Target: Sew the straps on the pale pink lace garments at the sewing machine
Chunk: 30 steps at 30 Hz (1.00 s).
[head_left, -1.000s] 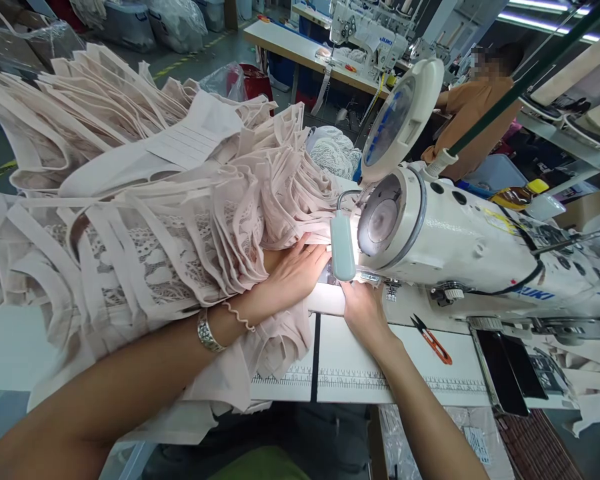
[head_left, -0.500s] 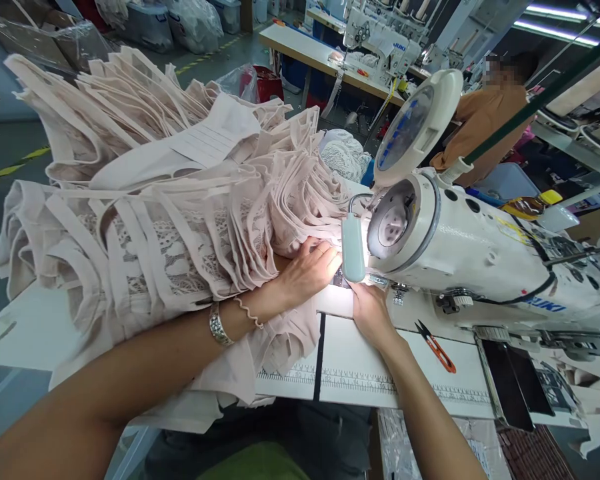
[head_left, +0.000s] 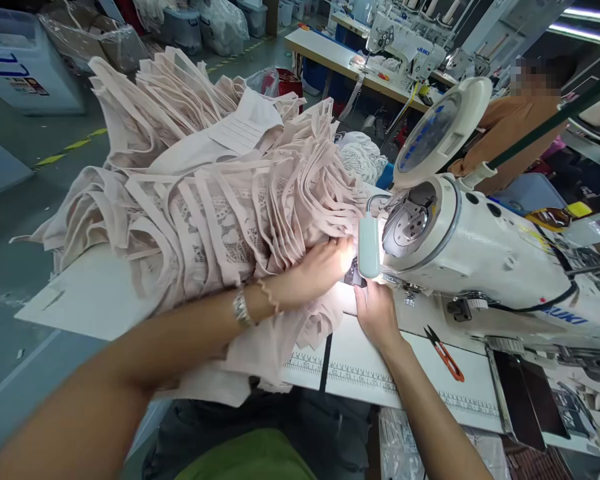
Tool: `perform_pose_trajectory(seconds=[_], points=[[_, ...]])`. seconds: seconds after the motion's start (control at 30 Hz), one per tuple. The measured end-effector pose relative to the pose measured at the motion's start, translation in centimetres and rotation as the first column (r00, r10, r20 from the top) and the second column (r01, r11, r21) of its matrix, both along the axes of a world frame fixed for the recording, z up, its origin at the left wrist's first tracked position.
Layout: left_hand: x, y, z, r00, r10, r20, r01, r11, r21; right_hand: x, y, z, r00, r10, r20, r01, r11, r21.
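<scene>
Left hand (head_left: 326,268) curled against pink garments (head_left: 275,200), piled on table (head_left: 105,283) beside sewing machine (head_left: 510,257). Right hand (head_left: 378,310) below lamp (head_left: 369,247), fingertips partly hidden; can't tell whether either grips.

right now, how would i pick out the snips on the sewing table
Find the large white sewing machine, then the pale tabletop below it. To the right of the right hand lie the snips, set apart by their orange handle and dark blades.
</scene>
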<state>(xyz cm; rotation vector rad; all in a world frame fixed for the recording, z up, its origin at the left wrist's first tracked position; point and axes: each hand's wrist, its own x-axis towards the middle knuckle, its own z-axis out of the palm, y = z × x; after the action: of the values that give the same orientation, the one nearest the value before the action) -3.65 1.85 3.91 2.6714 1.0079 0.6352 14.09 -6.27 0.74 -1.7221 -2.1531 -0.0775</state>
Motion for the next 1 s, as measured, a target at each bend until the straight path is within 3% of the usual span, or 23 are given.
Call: perform_pose_trajectory(seconds=[0.1, 0.17, 0.2, 0.27, 0.33, 0.37, 0.43, 0.5, 0.57, 0.63, 0.7, 0.73, 0.87, 1.0], points=[[-2.9, -4.0, 2.2, 0.96, 0.003, -0.279, 0.016, 0.998, 0.065, -0.7, -1.2, 0.9, 0.941, 0.337, 0.029, -0.338, 0.936, 0.097], [-5.5, -6.4, 3.4, 0.941, -0.104, -0.321, 0.114, 0.993, 0.011, -1.4, -1.9, 1.5, 0.842, 0.534, 0.073, -0.537, 0.842, 0.043], [-6.9, -7.3, 3.9, 0.931, -0.197, -0.306, 0.192, 0.98, -0.046, -1.7, -2.2, 1.6, 0.823, 0.561, 0.088, -0.564, 0.826, 0.015], [-9.3, -8.4, 4.7, 0.886, -0.365, -0.287, 0.312, 0.926, -0.214, -1.9, -2.6, 1.8, 0.861, 0.498, 0.104, -0.5, 0.866, -0.01], [-10.6, -8.8, 4.8, 0.777, -0.554, -0.301, 0.407, 0.805, -0.432, -1.9, -2.8, 1.7, 0.918, 0.38, 0.114, -0.379, 0.925, -0.032], [-10.7, -8.6, 4.6, 0.753, -0.583, -0.305, 0.424, 0.784, -0.454, -1.9, -2.9, 1.7, 0.935, 0.334, 0.12, -0.33, 0.943, -0.052], [-9.9, -7.9, 3.8, 0.795, -0.522, -0.31, 0.414, 0.839, -0.353, -1.7, -3.2, 1.6, 0.948, 0.286, 0.139, -0.274, 0.956, -0.102], [-8.0, -6.9, 2.5, 0.889, -0.345, -0.301, 0.327, 0.939, -0.111, -1.3, -3.4, 1.7, 0.954, 0.252, 0.165, -0.232, 0.964, -0.131], [-6.0, -5.8, 1.4, 0.893, -0.286, -0.347, 0.346, 0.93, 0.125, -0.3, -3.4, 1.7, 0.968, 0.141, 0.209, -0.121, 0.987, -0.105], [-4.7, -5.0, 0.6, 0.86, -0.275, -0.429, 0.393, 0.894, 0.216, 1.8, -2.7, 1.7, 0.96, -0.093, 0.263, 0.102, 0.995, -0.022], [-4.0, -4.5, 0.2, 0.829, -0.281, -0.483, 0.43, 0.873, 0.231, 4.4, -1.4, 1.8, 0.884, -0.353, 0.305, 0.35, 0.935, 0.067], [-3.9, -4.3, 0.2, 0.825, -0.286, -0.487, 0.437, 0.87, 0.23, 5.6, -0.7, 1.8, 0.861, -0.376, 0.344, 0.39, 0.92, 0.031], [-3.8, -3.5, 0.0, 0.879, -0.301, -0.37, 0.393, 0.896, 0.205, 8.3, 1.1, 1.9, 0.863, -0.307, 0.4, 0.362, 0.929, -0.069], [-3.7, -2.9, -0.6, 0.918, -0.284, -0.276, 0.338, 0.926, 0.171, 8.1, -0.2, 1.8, 0.858, -0.287, 0.426, 0.33, 0.944, -0.029]])
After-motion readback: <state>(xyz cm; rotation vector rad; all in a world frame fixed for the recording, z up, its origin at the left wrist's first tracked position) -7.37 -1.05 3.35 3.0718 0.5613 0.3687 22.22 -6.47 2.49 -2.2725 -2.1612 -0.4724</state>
